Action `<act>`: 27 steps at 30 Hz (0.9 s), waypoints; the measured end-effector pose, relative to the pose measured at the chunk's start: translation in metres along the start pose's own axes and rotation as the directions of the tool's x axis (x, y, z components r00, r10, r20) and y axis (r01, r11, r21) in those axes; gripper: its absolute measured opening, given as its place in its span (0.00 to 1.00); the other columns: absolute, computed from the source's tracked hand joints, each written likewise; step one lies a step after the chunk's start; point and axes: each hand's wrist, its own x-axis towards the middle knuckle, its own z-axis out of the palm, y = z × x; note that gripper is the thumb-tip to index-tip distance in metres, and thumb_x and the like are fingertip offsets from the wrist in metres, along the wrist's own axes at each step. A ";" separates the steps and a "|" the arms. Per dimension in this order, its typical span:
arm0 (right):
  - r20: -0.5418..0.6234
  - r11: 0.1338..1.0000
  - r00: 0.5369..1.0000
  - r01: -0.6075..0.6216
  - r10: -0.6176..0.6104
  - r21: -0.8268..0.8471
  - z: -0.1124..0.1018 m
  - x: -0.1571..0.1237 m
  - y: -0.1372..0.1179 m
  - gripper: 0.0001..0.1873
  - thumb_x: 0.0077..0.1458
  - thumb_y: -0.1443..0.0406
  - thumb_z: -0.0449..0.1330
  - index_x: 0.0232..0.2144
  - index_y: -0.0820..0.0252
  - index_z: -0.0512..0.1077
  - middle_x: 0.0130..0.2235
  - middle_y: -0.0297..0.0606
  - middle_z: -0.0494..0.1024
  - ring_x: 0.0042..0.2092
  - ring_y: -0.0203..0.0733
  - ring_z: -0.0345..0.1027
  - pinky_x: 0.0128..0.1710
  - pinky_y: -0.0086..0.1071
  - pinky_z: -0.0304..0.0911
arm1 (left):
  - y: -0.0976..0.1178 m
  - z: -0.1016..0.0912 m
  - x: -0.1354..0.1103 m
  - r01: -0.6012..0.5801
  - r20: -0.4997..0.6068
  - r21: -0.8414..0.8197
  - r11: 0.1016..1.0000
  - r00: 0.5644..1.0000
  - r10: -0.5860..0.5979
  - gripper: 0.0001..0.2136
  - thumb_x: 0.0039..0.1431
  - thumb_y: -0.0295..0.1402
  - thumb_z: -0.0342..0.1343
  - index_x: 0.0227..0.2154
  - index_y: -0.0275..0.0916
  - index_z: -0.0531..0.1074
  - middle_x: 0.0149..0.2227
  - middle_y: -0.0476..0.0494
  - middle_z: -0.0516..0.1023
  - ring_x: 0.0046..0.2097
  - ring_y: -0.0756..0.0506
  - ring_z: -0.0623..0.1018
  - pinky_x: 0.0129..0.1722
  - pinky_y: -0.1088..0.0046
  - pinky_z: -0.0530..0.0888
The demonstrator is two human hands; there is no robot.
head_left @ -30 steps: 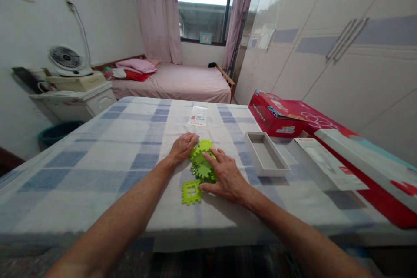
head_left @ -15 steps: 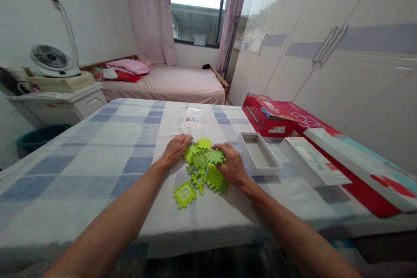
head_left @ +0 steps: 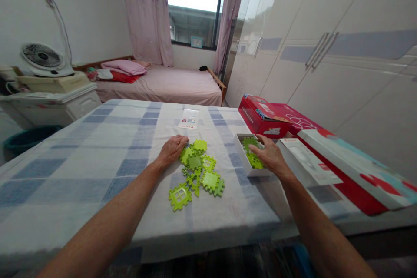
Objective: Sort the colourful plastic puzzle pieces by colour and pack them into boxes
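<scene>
On the checked tablecloth lies a loose pile of green interlocking plastic pieces [head_left: 195, 161] with toothed edges, some solid and some with window cutouts. A window-shaped piece [head_left: 180, 196] sits at the pile's near left. My left hand [head_left: 172, 150] rests at the pile's left edge, fingers bent and pressed together; whatever is under them is hidden. To the right, my right hand [head_left: 269, 152] reaches over a small white box [head_left: 243, 162], thumb and fingers apart. Green pieces [head_left: 252, 154] lie inside that box beneath the thumb, partly covered by the hand.
A printed packet [head_left: 189, 119] lies beyond the pile. Behind the white box is a red carton [head_left: 263, 117], and a white sheet [head_left: 309, 160] and a long red-and-white box lid [head_left: 352, 169] are at the right. A bed [head_left: 169, 84] stands past the table.
My right hand has moved right from the pile to the white box, where green pieces now lie. The pile has fewer pieces on its right side. My left hand has stayed beside it.
</scene>
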 end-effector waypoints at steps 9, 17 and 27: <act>0.216 0.974 0.964 0.188 -0.158 -0.125 -0.019 -0.020 0.015 0.15 0.54 0.65 0.53 0.39 0.59 0.77 0.45 0.44 0.77 0.50 0.48 0.68 0.51 0.44 0.60 | -0.002 0.001 0.000 0.003 -0.009 0.005 1.000 1.000 -0.003 0.24 0.63 0.43 0.32 0.33 0.40 0.74 0.38 0.40 0.77 0.42 0.42 0.74 0.45 0.65 0.69; 0.126 0.942 0.935 0.319 -0.330 0.101 -0.022 -0.037 -0.026 0.12 0.57 0.63 0.53 0.39 0.59 0.75 0.44 0.41 0.77 0.48 0.45 0.69 0.51 0.40 0.61 | -0.005 0.003 0.001 -0.005 -0.029 -0.033 0.999 1.000 0.004 0.23 0.63 0.43 0.34 0.31 0.41 0.74 0.35 0.42 0.77 0.41 0.43 0.74 0.45 0.66 0.69; 0.385 0.886 0.804 0.455 -0.453 0.093 0.072 -0.051 -0.133 0.37 0.54 0.48 0.57 0.59 0.63 0.59 0.58 0.53 0.64 0.60 0.56 0.54 0.55 0.52 0.53 | -0.009 0.004 0.001 0.022 -0.075 -0.120 0.993 0.997 -0.031 0.23 0.63 0.44 0.33 0.37 0.40 0.73 0.39 0.38 0.78 0.43 0.41 0.75 0.47 0.62 0.70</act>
